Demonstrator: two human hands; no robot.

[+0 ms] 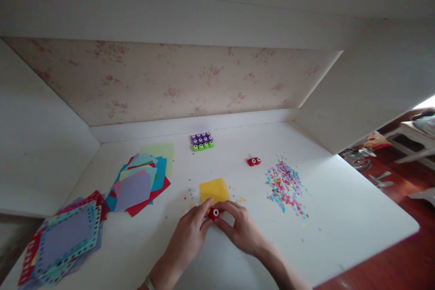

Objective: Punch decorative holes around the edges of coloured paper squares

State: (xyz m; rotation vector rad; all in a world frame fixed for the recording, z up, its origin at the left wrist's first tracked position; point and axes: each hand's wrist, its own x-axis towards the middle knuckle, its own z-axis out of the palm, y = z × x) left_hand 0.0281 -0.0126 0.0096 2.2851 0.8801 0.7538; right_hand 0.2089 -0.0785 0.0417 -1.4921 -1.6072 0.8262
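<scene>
Two bare hands are at the middle of the near tabletop (190, 253): the left hand (192, 223) and the right hand (242, 226) pinch one red one-eyed piece (214, 213) between thumbs and fingertips, at the near edge of a single yellow sheet (213, 189). Small holes run along that sheet's right edge; its near edge is covered by the fingers, and whether the red piece grips the paper cannot be made out. One band (148, 282) circles the left wrist, partly cut off by the lower border, as are both forearms. Loose yellow bits (241, 199) lie beside the sheet. Beyond it, twelve similar eyed pieces stand in a block of three rows of four: eight purple pieces (200, 138) behind, four green pieces (203, 146) in front. Two more red pieces (253, 161) sit side by side farther right, near one wide scatter of coloured confetti (285, 186), too many to count. To the left are two heaps of paper: a pile of plain sheets (136, 188) and, nearer, a stack of hole-edged sheets (68, 238); overlap hides how many each contains. A floral panel (197, 81) closes off the back, and at far right dim furniture (411, 138) stands above a reddish floor (370, 265).
</scene>
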